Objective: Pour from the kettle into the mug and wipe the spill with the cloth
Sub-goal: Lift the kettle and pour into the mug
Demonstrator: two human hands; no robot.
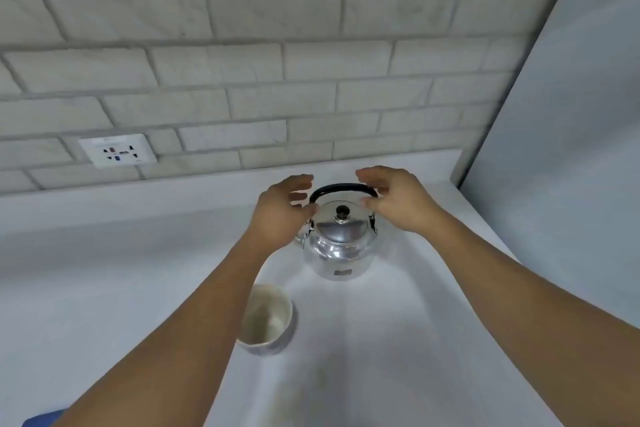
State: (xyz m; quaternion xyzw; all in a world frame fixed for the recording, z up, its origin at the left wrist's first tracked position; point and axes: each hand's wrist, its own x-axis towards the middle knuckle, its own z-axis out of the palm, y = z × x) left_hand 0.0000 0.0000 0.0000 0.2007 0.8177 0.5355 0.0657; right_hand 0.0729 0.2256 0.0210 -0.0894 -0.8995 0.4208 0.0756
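Shiny metal kettle, matt white counter

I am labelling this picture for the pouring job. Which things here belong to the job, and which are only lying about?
For the job:
- shiny steel kettle with black handle
- pale ceramic mug, upright
- blue thing at bottom edge, perhaps the cloth
- left hand, right hand

Only there:
- white wall socket

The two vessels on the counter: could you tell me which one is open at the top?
The mug, nearest the camera; the kettle behind it has its lid on.
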